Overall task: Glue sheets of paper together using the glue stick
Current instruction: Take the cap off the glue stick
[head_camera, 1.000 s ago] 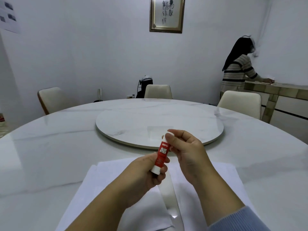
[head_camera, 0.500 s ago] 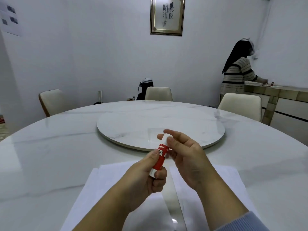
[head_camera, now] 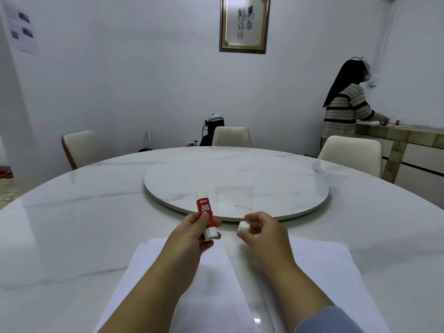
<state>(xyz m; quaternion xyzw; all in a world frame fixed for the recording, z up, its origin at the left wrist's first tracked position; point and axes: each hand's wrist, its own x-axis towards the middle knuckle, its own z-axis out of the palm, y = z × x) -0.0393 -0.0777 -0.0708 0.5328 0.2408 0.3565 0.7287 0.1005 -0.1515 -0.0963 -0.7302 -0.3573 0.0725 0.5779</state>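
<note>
My left hand (head_camera: 192, 233) grips a red glue stick (head_camera: 204, 207) upright, its white tip uncovered and its white base below my fingers. Held apart to the right, my right hand (head_camera: 263, 230) pinches the white cap (head_camera: 243, 226) between thumb and fingers. Beneath both forearms lie two white paper sheets on the marble table: a left sheet (head_camera: 134, 280) and a right sheet (head_camera: 331, 267), with a narrow strip of bare table between them.
A round marble turntable (head_camera: 288, 186) sits in the table's middle, just beyond my hands. Cream chairs (head_camera: 231, 137) ring the far edge. A person in a striped top (head_camera: 346, 106) stands at a sideboard (head_camera: 408, 140) on the right.
My right hand has pulled the cap off the glue stick and moved right with it. My left hand has shifted left, turning the stick more upright.
</note>
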